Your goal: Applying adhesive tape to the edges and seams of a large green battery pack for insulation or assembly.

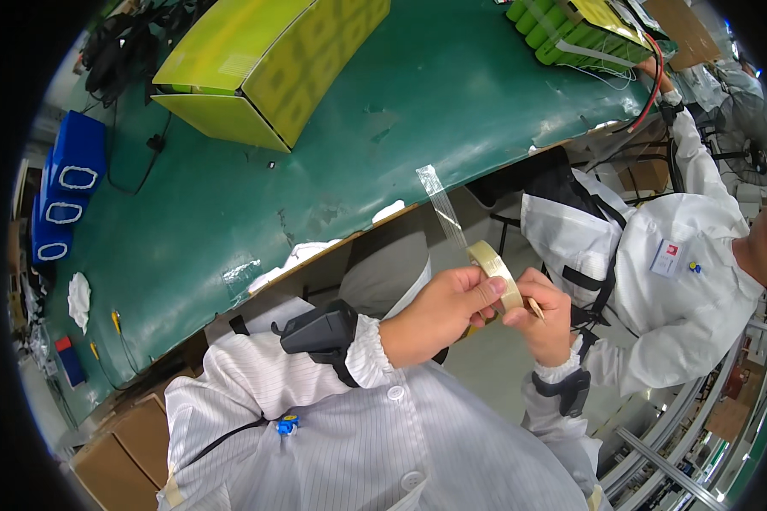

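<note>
My left hand [439, 313] grips a roll of clear tape [496, 271], thumb on its side and fingers around the rim. From the roll a strip of tape [441, 204] stretches up to the green table's edge, its far end stuck to the tabletop. My right hand [541, 319] is closed right beside the roll, its thumb close to the lower rim. A slim tan pointed stick [536, 308] pokes out between its fingers; the rest of it is hidden.
A yellow-green box [264, 77] lies on the green table [332, 204]. A pack of green cylindrical cells [562, 34] stands at the far right, by a co-worker's hand [654, 72]. That co-worker [656, 255] sits at right. Blue packs [78, 153] and cables are at left.
</note>
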A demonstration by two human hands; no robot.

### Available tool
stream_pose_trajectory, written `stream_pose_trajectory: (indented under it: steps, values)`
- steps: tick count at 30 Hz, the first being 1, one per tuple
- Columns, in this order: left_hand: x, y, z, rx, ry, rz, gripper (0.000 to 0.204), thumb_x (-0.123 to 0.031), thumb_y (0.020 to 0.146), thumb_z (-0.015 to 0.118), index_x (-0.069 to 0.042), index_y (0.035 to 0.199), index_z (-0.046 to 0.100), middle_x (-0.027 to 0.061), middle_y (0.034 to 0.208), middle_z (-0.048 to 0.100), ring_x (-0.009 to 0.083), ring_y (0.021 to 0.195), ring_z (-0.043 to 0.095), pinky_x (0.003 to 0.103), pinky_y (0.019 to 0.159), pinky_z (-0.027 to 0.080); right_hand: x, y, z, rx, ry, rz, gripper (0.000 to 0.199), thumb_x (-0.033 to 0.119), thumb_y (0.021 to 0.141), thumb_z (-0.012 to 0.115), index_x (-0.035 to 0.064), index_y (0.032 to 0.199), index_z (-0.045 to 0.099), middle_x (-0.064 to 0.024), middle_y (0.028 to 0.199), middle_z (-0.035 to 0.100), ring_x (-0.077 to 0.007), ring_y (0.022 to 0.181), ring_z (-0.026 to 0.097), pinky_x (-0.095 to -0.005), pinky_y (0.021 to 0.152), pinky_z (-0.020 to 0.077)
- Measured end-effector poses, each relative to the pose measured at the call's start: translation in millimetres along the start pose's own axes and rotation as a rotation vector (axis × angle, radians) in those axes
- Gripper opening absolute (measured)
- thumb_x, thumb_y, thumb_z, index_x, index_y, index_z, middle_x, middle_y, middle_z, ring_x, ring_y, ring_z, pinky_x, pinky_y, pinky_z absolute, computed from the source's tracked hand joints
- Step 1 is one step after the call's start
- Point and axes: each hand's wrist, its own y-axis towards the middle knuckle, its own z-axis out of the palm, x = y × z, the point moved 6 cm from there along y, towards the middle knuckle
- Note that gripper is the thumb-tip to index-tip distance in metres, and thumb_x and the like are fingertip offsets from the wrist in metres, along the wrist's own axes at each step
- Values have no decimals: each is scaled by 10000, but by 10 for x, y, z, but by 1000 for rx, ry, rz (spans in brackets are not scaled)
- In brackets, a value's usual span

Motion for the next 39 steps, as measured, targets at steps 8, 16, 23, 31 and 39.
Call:
stream_pose_trajectory:
  steps: [8,16,23,31,39]
  values:
    - [-748,-54,-172,-193,1020,248,336,-329,886,772,-14,960,681,50,879,649,115,671,555,291,628,484,-63,24,1,11,-21,-19,384,336,856,807,-7,822,639,-12,788,501,-115,684,461,-276,596,373]
    - [-1138,127,-115,-95,1155,326,260,-279,875,740,-27,934,764,139,864,702,283,751,668,369,696,517,103,210,24,69,-121,15,438,412,941,705,17,817,562,-46,715,506,-137,636,450,-306,583,378]
    - [-1192,304,-20,-36,1168,375,230,-225,770,789,1,766,744,160,711,698,294,668,679,391,662,535,-64,201,-104,38,-123,2,413,392,901,738,15,833,583,-29,715,506,-130,625,445,-293,571,375]
    - [-1185,484,-107,-64,1130,290,159,-163,783,755,-5,777,735,169,717,695,277,686,686,401,645,530,62,234,-131,1,-134,-19,396,273,766,871,-7,894,622,-39,762,535,-125,672,488,-274,606,395]
    - [-1552,647,-202,-72,1218,360,184,-186,797,762,-3,803,738,152,697,677,240,649,659,390,636,518,381,300,-15,-435,-564,-395,479,72,747,842,11,1195,682,-141,798,623,-291,689,574,-377,637,478]
